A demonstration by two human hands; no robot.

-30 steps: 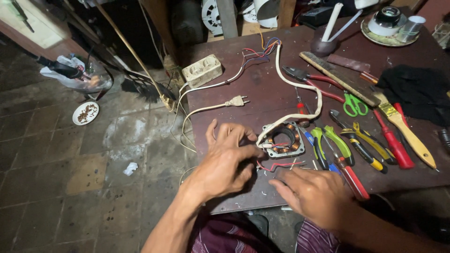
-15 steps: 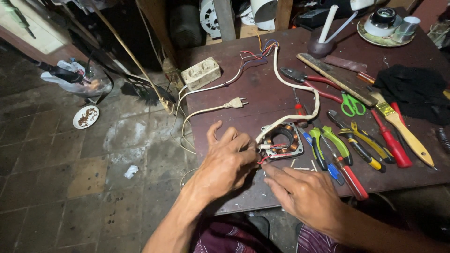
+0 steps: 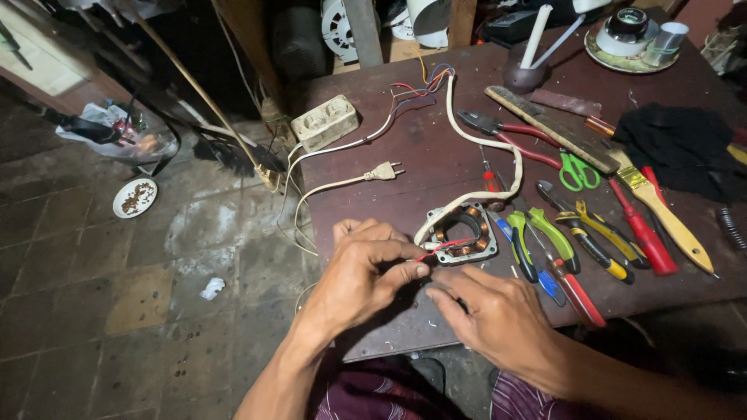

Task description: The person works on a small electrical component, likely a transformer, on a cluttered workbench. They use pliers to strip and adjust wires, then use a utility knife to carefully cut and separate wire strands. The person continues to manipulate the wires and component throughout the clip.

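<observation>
The dark wooden table (image 3: 405,155) holds many tools, and the small motor coil (image 3: 464,232) lies near its front edge. The left hand (image 3: 362,276) has slid closer to the coil and now pinches its thin red wire (image 3: 437,249). The right hand (image 3: 498,319) has moved up beside it, fingers curled loosely, holding nothing visible.

**Site condition: dim workshop corner**

Dark reddish-brown desk (image 3: 436,155), surface worn. Floor (image 3: 117,311) of stained, discoloured stone tiles. Small white dish (image 3: 135,197) on the floor, well apart from the desk. Lighting low; far background in shadow.
</observation>
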